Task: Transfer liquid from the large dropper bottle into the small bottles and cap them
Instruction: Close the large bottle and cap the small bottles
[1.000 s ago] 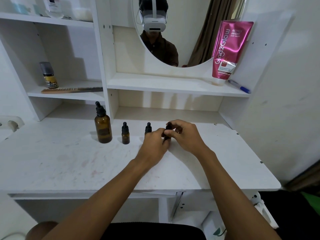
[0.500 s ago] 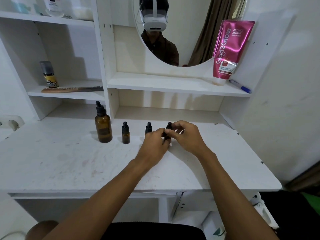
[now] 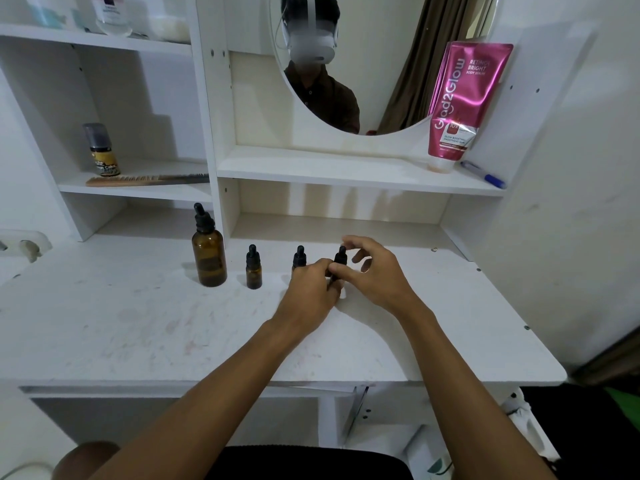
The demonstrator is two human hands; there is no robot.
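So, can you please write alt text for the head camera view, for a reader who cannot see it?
Both hands, left hand and right hand, hold the rightmost small dropper bottle on a white desk. To its left stand two more small bottles and a large amber dropper bottle, all capped.

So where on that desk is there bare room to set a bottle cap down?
Bare patches: the desktop left of and in front of the large bottle, and right of the right hand. Crowded: the bottle row, where the left hand works.
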